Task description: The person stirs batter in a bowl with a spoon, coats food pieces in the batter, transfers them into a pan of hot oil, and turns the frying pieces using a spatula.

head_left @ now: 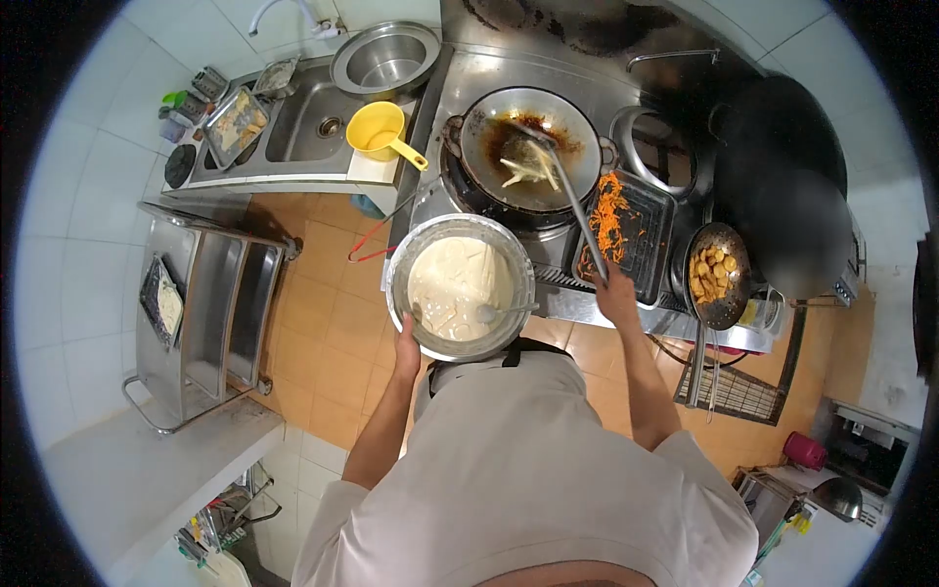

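My left hand (409, 338) is closed on the rim of a large metal bowl (398, 293) at my waist. Pale batter with whitish pieces (458, 284) fills much of it, and a ladle (489, 313) rests inside. In my right hand (614, 292) is the handle of a long metal utensil (579, 210), which reaches over a wok (577, 117) on the stove. Its far end is at a clump of pale battered pieces (528, 161) in dark oil. Orange shreds (608, 217) lie on a black tray (653, 235) beside the wok.
A strainer (729, 308) holding golden fried pieces sits at the right. The sink (303, 122), a yellow dipper (375, 129) and a steel basin (386, 59) are at the upper left. A metal trolley (210, 303) stands on the left. A red-handled tool (367, 245) juts beside the bowl.
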Demonstrator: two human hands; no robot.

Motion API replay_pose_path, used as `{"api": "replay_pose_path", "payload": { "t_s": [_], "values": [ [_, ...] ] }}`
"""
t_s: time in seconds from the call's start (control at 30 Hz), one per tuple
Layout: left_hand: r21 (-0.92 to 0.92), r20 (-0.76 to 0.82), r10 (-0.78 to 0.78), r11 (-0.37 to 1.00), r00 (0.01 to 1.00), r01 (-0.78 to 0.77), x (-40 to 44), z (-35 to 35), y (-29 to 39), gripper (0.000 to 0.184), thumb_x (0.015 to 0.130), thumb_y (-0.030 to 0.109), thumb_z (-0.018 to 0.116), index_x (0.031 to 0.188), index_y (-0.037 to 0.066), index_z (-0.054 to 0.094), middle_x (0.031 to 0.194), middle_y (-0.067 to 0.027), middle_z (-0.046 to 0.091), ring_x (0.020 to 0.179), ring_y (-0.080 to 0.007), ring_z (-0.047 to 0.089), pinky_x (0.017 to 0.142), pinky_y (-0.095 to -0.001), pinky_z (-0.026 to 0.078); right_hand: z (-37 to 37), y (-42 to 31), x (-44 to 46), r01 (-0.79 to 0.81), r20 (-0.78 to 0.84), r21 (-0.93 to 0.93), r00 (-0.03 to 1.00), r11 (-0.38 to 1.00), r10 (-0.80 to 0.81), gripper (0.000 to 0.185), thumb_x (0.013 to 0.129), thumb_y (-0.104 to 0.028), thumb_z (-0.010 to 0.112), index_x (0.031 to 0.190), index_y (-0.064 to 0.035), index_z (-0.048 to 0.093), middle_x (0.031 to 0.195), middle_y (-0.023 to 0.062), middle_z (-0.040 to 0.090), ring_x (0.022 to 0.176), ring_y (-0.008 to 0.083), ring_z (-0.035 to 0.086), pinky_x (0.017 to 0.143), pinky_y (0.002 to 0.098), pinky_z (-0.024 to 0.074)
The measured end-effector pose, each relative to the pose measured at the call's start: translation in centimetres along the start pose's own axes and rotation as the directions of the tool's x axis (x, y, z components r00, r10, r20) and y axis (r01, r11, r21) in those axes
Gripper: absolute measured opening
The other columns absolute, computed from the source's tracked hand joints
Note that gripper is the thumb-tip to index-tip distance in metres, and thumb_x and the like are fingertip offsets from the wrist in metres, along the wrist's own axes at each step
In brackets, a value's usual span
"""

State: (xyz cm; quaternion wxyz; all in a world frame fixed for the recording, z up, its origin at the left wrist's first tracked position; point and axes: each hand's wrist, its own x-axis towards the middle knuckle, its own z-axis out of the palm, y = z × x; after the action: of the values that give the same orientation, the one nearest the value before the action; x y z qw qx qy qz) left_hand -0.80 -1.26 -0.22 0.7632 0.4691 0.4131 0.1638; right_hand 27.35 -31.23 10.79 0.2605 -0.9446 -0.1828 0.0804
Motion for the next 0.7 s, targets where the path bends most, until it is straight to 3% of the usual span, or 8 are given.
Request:
{"api": "replay_pose_path", "payload": {
  "t_s": [0.13, 0.2, 0.3, 0.4, 0.47, 0.57, 0.7],
  "values": [
    [-0.015, -0.016, -0.025, 1.000, 1.000, 0.024, 0.4, -0.4, -0.6, 0.058, 0.101, 0.036, 0.042, 0.141, -0.005, 0.034, 0.141, -0.0139, 0.043, 0.127, -0.0226, 0.042, 0.108, -0.0344, 0.031, -9.2, -1.4, 1.1, -0.055, 0.128, -0.089, 0.990, 0.995, 0.066, 0.026, 0.093, -0.025, 0.054, 0.106, -0.0024, 0.058, 0.075, 0.0275, 0.061, 0.076, 0.0462, 0.061, 0.066, 0.0520, 0.0470],
    [-0.045, -0.022, -0.036, 0.998, 0.999, 0.035, 0.6, -0.5, -0.9, 0.057, 0.101, 0.034, 0.044, 0.142, -0.004, 0.034, 0.141, -0.0137, 0.043, 0.127, -0.0222, 0.041, 0.107, -0.0341, 0.031, -13.7, -2.3, 1.0, -0.028, 0.168, -0.065, 0.985, 0.998, 0.039, 0.028, 0.096, -0.026, 0.050, 0.105, -0.0014, 0.058, 0.072, 0.0281, 0.059, 0.074, 0.0464, 0.060, 0.066, 0.0516, 0.0462],
    [-0.070, -0.015, -0.052, 0.996, 0.999, 0.051, 0.3, -0.2, -0.4, 0.057, 0.101, 0.034, 0.044, 0.142, -0.004, 0.034, 0.142, -0.0137, 0.042, 0.128, -0.0223, 0.041, 0.108, -0.0341, 0.031, -17.2, -3.5, 0.5, 0.073, 0.208, -0.219, 0.978, 0.973, -0.027, 0.030, 0.096, -0.028, 0.049, 0.108, -0.0015, 0.058, 0.075, 0.0285, 0.060, 0.077, 0.0449, 0.060, 0.069, 0.0515, 0.0464],
    [-0.068, -0.004, -0.050, 0.996, 0.999, 0.049, 0.3, -0.3, -0.6, 0.056, 0.101, 0.033, 0.044, 0.142, -0.003, 0.033, 0.142, -0.0138, 0.042, 0.128, -0.0223, 0.041, 0.108, -0.0341, 0.031, -17.6, -2.5, 0.2, 0.141, 0.210, -0.387, 0.976, 0.911, -0.062, 0.032, 0.096, -0.029, 0.050, 0.112, -0.0022, 0.059, 0.081, 0.0285, 0.061, 0.082, 0.0437, 0.061, 0.073, 0.0514, 0.0472],
    [-0.070, -0.006, -0.016, 0.997, 1.000, 0.015, 0.4, -0.2, -0.7, 0.056, 0.101, 0.033, 0.043, 0.143, -0.003, 0.033, 0.143, -0.0140, 0.041, 0.129, -0.0223, 0.040, 0.108, -0.0339, 0.030, -18.0, -3.4, 0.4, 0.127, 0.284, -0.430, 0.959, 0.894, 0.000, 0.033, 0.096, -0.029, 0.050, 0.114, -0.0026, 0.059, 0.084, 0.0278, 0.062, 0.084, 0.0437, 0.061, 0.075, 0.0512, 0.0477],
    [-0.005, -0.056, 0.028, 1.000, 0.998, -0.029, -0.1, 0.5, -0.1, 0.063, 0.100, 0.042, 0.042, 0.141, -0.006, 0.035, 0.139, -0.0151, 0.045, 0.126, -0.0237, 0.044, 0.108, -0.0348, 0.033, -17.3, -4.1, 0.9, 0.143, 0.305, -0.462, 0.952, 0.875, 0.006, 0.034, 0.096, -0.029, 0.050, 0.115, -0.0020, 0.058, 0.086, 0.0278, 0.062, 0.085, 0.0438, 0.061, 0.076, 0.0509, 0.0484],
    [-0.056, -0.030, -0.022, 0.998, 0.999, 0.020, -0.1, 0.3, 0.3, 0.055, 0.101, 0.032, 0.043, 0.143, -0.003, 0.032, 0.142, -0.0139, 0.042, 0.130, -0.0228, 0.040, 0.109, -0.0341, 0.030, -14.5, -4.9, 3.0, 0.175, 0.277, -0.449, 0.960, 0.876, -0.050, 0.033, 0.096, -0.028, 0.050, 0.114, -0.0006, 0.058, 0.085, 0.0281, 0.062, 0.084, 0.0442, 0.062, 0.077, 0.0505, 0.0495]
  ]
}}
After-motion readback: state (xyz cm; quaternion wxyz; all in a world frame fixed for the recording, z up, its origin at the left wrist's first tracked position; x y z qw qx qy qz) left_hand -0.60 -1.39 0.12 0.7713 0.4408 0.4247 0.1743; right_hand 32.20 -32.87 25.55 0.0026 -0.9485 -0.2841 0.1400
